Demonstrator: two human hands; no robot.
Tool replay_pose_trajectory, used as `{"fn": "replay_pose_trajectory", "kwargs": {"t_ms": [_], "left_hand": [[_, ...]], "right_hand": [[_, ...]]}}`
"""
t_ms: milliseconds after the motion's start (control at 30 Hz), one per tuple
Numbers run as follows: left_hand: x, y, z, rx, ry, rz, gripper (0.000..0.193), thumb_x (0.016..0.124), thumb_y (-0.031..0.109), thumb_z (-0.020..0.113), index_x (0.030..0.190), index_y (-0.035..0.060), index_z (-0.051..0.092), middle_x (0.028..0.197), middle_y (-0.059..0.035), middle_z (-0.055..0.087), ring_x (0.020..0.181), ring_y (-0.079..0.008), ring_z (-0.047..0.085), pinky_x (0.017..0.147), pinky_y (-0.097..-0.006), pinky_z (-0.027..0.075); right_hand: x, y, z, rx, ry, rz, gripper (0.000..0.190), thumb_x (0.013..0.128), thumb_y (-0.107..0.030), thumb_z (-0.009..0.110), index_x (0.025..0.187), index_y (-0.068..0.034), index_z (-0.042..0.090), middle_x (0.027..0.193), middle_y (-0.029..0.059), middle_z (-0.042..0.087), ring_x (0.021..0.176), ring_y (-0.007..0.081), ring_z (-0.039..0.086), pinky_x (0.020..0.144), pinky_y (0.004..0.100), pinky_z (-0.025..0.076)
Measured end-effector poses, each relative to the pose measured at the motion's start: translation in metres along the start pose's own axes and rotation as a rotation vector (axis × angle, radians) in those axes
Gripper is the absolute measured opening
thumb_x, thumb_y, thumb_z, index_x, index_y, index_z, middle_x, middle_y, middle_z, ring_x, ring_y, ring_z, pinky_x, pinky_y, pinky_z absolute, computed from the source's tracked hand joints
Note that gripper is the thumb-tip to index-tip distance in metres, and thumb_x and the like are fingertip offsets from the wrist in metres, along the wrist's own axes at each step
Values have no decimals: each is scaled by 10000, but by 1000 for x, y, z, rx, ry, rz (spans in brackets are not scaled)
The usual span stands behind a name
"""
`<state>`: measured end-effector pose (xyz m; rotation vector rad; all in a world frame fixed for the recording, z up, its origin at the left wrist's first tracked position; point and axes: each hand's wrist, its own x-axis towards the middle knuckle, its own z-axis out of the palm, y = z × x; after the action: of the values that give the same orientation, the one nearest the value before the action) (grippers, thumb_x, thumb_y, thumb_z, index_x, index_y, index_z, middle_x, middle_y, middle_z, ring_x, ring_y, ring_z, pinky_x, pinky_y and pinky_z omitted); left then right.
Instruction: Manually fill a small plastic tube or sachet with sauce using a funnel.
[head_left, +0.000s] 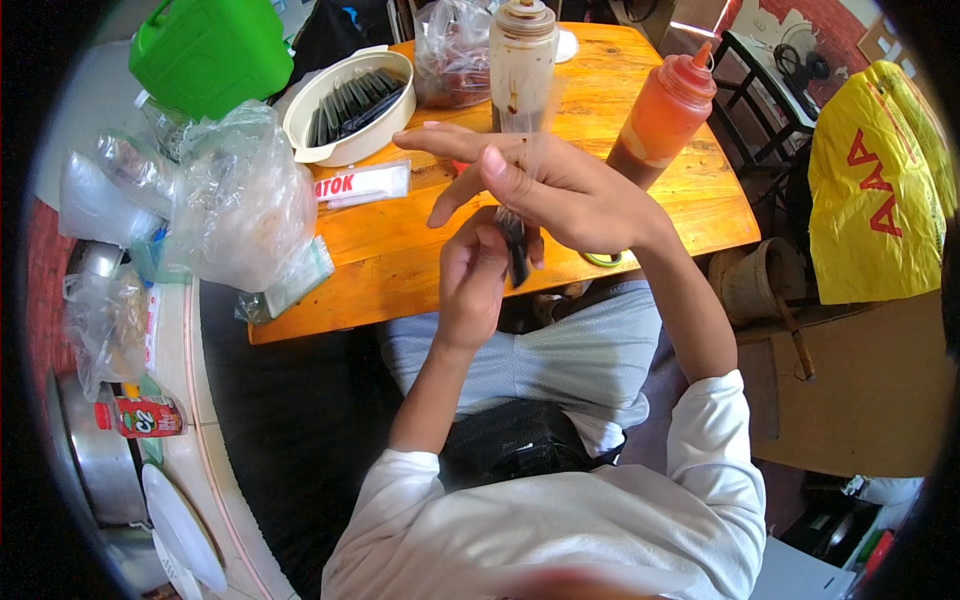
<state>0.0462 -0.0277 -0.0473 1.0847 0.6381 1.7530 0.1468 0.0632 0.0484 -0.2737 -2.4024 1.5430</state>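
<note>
A narrow clear plastic sachet with dark sauce in its lower end is between my hands, above the near edge of the wooden table. My left hand grips it from below, thumb and fingers around the filled part. Over it lies my right hand, its fingers stretched to the left and the sachet's blurred clear upper end caught among them. Just beyond stands a clear squeeze bottle with brown drips inside. An oval cream tub holds several filled dark sachets.
On the wooden table stand an orange-tipped squeeze bottle, a tied plastic bag and a pack of clear plastic bags. A bulky clear bag overlaps its left edge. A yellow bag hangs at right; a green jerrycan stands back left.
</note>
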Motion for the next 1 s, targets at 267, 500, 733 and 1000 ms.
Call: {"fn": "replay_pose_trajectory", "kwargs": {"t_ms": [267,500,733,1000], "left_hand": [[-4,8,-2,-114,-11,-41,401,972,420,449,1089,37,452,717,-40,509,566,-80,452,509,-198,343],[-3,1,-11,33,-45,-15,407,975,409,436,1180,57,446,805,-51,534,624,-114,484,531,-226,386],[-6,10,-1,-109,-22,0,404,951,384,516,1128,26,453,808,-39,532,603,-83,466,548,-202,376],[-3,0,-8,123,6,89,424,958,426,482,1079,20,501,839,-53,559,646,-81,477,590,-194,387]], "right_hand": [[4,7,2,33,0,-62,668,982,-530,219,1427,-44,326,1335,152,492,971,221,636,901,359,500],[4,5,4,-26,44,-64,731,958,-586,182,1432,-46,314,1412,133,413,1049,244,609,897,364,503],[5,8,2,20,-20,-23,745,952,-602,177,1435,-52,309,1402,129,425,1042,241,613,851,323,519],[2,-2,1,-1,5,-36,724,964,-578,182,1435,-41,303,1358,156,461,1044,240,612,840,327,521]]}}
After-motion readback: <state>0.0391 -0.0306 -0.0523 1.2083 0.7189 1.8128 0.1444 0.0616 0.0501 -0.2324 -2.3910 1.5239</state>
